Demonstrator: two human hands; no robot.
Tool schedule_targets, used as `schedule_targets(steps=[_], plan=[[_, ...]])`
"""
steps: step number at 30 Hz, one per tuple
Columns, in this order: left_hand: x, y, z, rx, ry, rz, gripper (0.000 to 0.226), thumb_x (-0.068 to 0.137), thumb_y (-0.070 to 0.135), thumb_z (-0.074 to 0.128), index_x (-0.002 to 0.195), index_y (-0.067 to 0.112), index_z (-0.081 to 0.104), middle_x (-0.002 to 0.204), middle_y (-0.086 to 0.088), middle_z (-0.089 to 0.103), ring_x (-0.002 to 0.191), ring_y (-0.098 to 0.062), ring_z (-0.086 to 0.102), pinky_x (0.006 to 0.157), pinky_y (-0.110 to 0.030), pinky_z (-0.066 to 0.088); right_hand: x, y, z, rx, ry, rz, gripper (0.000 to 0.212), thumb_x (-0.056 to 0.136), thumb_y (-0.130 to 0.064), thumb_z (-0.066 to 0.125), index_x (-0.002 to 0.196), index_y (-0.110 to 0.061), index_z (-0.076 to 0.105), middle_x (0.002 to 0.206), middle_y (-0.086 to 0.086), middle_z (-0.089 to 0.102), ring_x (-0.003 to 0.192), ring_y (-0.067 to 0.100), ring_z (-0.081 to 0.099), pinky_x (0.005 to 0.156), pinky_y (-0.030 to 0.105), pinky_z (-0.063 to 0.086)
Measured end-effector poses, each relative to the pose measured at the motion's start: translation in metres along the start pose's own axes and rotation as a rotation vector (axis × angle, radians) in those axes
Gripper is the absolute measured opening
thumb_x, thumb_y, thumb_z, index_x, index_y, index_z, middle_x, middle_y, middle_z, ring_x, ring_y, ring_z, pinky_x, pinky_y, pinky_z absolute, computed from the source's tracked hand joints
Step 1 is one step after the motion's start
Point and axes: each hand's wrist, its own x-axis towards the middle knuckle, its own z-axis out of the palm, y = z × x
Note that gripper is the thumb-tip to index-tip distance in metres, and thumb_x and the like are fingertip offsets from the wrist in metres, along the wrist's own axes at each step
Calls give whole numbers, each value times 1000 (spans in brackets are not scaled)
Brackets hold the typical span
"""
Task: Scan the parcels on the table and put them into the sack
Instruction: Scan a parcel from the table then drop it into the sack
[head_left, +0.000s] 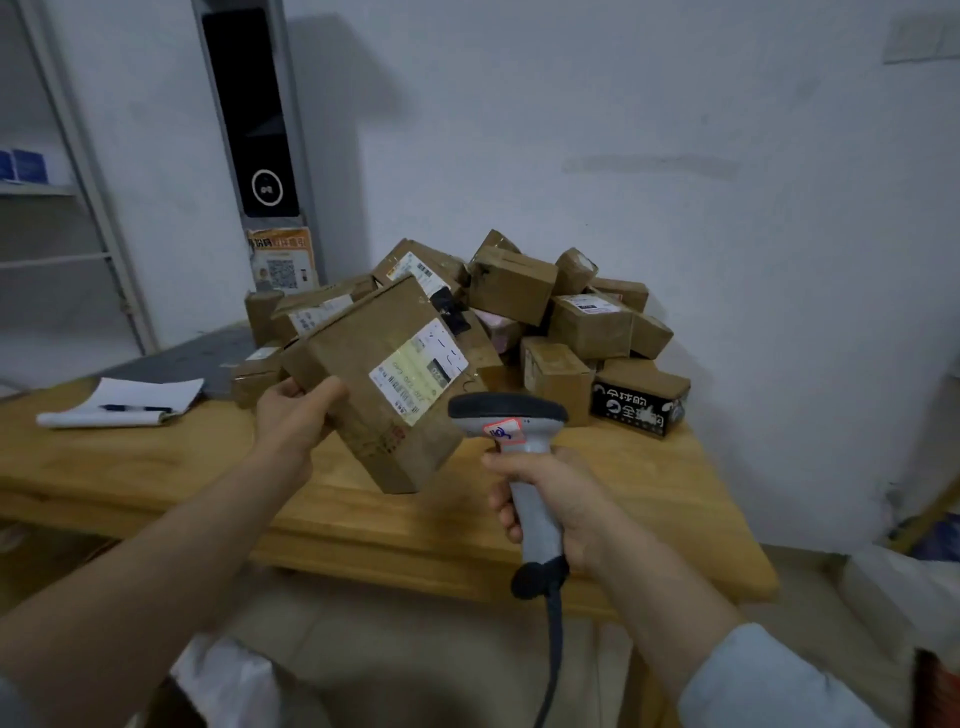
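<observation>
Gripping a tilted parcel (384, 384) in curled left hand (293, 413) fingers, label facing the scanner (511, 421) the right hand (550, 499) clasps, above the table (156, 462)

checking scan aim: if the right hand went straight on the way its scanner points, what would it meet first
Probably the held parcel, by its label, which the left hand tilts ahead of the scanner in the right hand; depth is unclear.

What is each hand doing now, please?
Left hand: holds a parcel by its edge.
Right hand: grips the scanner handle.
</observation>
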Motion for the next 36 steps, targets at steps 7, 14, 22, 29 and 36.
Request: schedule_targets(steps=[7,14,22,29,36], plan=[[11,68,-33,397,-62,171,15,77,15,72,88,23,66,88,-6,68,85,-22,65,79,-38,55,-14,6,22,-401,3,-121,9,81,-13,71,79,-9,62,53,1,58,45,13,52,49,26,46],[12,118,-40,834,-183,258,23,78,19,72,91,0,73,91,-17,70,78,-19,63,86,-42,56,-12,10,53,-575,-4,-277,14,81,-16,71,87,-18,58,59,-2,60,46,9,55,51,26,48],[8,121,-54,913,-206,246,28,78,21,72,91,-4,72,93,-19,69,80,-20,62,84,-39,54,-18,12,68,-592,-40,-402,16,80,-17,73,79,-22,57,61,-3,59,53,12,55,56,33,51],[9,119,-62,920,-206,206,28,80,21,71,92,-4,71,88,-10,65,78,-17,62,78,-35,54,-25,12,74,-561,-79,-397,20,81,-16,73,79,-26,55,62,-5,58,48,7,53,50,25,49],[10,118,-65,912,-207,182,20,80,21,72,84,2,68,87,-13,67,82,-21,64,76,-33,55,-24,12,77,-599,-105,-418,18,82,-18,72,80,-25,55,63,-5,58,49,5,53,52,24,50]])
